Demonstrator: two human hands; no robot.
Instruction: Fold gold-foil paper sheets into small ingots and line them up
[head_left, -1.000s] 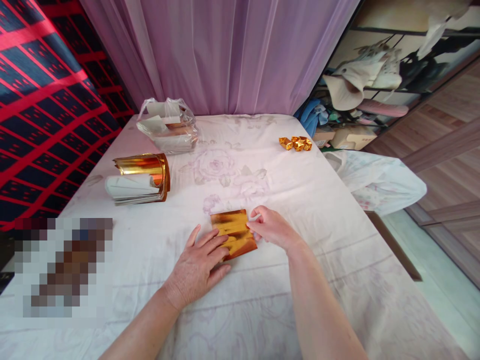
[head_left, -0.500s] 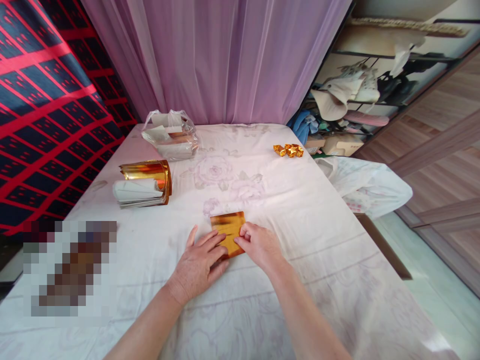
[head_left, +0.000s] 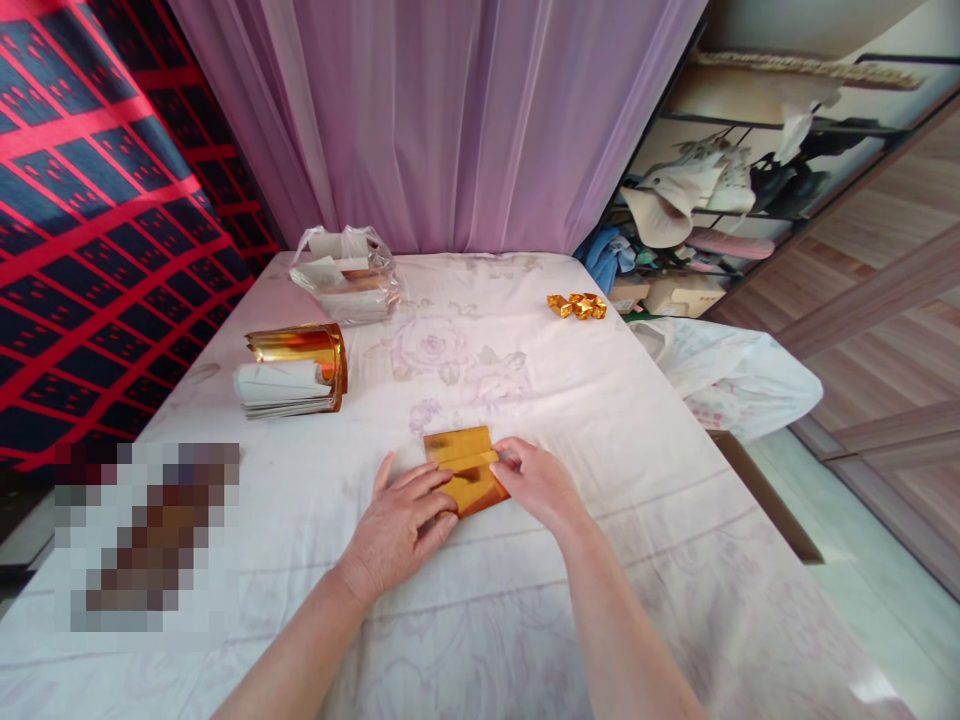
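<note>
A sheet of gold foil paper (head_left: 466, 464) lies on the cloth in front of me, with a crease or folded edge running across it. My left hand (head_left: 401, 525) rests flat with its fingers spread, the fingertips pressing on the paper's left side. At the right edge my right hand (head_left: 541, 484) pinches the paper between thumb and fingers, and the lower right corner looks slightly raised. Several small folded gold foil pieces (head_left: 577, 305) sit together at the far right of the table.
On the left stands a curled stack of gold and white paper (head_left: 300, 370). Behind it is a clear plastic bag (head_left: 352, 275) of more paper. A white plastic bag (head_left: 750, 375) and a shelf with shoes (head_left: 724, 185) are beyond the right table edge. A blurred patch covers the left front.
My right hand has shifted slightly right along the paper's edge, and a crease now crosses the sheet. My left hand stays in place. The view has tilted a little.
</note>
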